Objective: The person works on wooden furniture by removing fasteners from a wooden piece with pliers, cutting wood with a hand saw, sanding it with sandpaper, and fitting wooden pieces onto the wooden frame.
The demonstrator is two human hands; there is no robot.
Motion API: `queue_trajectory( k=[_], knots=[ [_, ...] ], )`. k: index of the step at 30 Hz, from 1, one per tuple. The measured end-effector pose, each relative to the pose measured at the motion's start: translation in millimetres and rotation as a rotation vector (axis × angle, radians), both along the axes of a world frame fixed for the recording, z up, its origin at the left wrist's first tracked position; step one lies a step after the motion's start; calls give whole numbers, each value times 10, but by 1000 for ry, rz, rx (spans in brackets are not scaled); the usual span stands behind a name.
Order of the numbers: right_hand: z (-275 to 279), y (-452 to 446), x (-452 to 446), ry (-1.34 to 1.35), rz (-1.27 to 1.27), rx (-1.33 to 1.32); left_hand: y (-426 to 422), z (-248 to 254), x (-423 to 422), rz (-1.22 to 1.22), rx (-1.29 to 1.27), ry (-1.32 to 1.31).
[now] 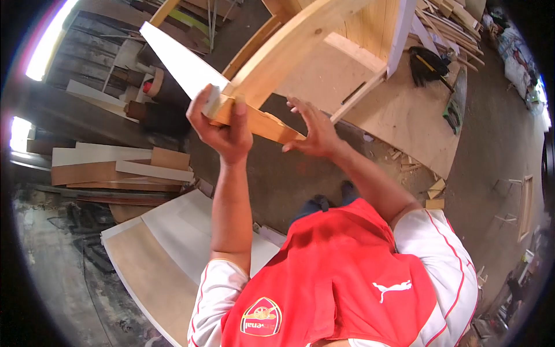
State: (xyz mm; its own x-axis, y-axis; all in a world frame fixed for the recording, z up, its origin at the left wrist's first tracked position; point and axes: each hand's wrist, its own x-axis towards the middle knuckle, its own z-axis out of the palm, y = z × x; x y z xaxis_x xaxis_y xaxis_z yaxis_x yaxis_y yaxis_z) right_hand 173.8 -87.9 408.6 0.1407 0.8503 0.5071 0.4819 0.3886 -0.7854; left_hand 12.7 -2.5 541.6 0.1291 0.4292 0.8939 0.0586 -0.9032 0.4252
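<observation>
A wooden piece of furniture with a curved pale rail [289,49] rises at the top of the view. At its near corner, my left hand [225,130] is closed, fingers on one side and thumb on the other. A long white tapering panel [182,61] runs up and left from that corner. From the same corner a short orange-brown wooden strip [260,122] extends right. My right hand [317,132] is by the strip's far end, fingers spread and thumb close to the wood. Whether that thumb presses on it, I cannot tell.
A plywood sheet [399,124] lies on the floor at right, with a green-handled saw [454,113] and a black bag [428,63] on it. Stacked boards [115,165] lie at left. Wood offcuts [436,189] are scattered near the sheet's edge.
</observation>
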Motion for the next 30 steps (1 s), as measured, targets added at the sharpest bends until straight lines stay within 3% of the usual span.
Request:
queue_trajectory(
  k=[7, 13, 16, 22, 28, 30],
  knots=[
    [-1373, 287, 433, -574, 192, -444, 31, -39, -72, 62, 71, 53],
    [-2052, 436, 388, -920, 244, -386, -1, -37, -46, 150, 72, 25],
    [-2241, 457, 280, -938, 159, -291, -14, -42, -28, 222, 80, 25],
    [-2538, 544, 286, -859, 275, -311, -56, -38, -41, 358, 86, 48],
    [-2699, 587, 327, -887, 276, -154, -69, -34, -50, 449, 115, 83],
    [-2712, 521, 355, -900, 24, 62, -83, -38, -50, 470, 94, 84]
  ],
)
